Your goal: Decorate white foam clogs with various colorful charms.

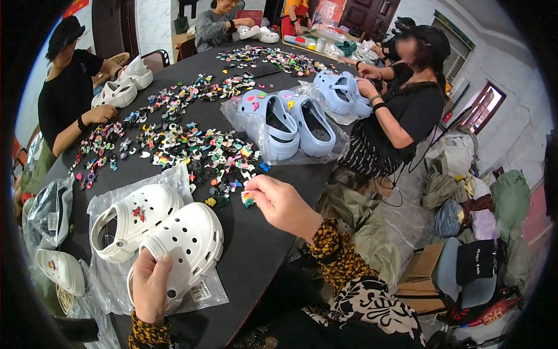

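Observation:
My left hand [151, 285] grips a white clog [192, 241] at its opening, thumb over the rim. No charm shows on this clog's holed top. Beside it, a matching white clog [160, 200] lies with a red charm [138, 213] fixed in its upper. Both rest on a clear plastic bag [107, 291]. To the right, my right hand [285, 203] is closed in a pinch on a small multicoloured shoe charm [247, 199], above the dark table at the near edge of a wide spread of loose charms [197, 151].
Light blue clogs [317, 131] with charms sit on plastic at the back right. Several people work around the dark table [250, 256], including one at left with white clogs [113, 93]. A bagged white clog [61, 270] lies at far left. Boxes [421, 273] and cloth stand at right.

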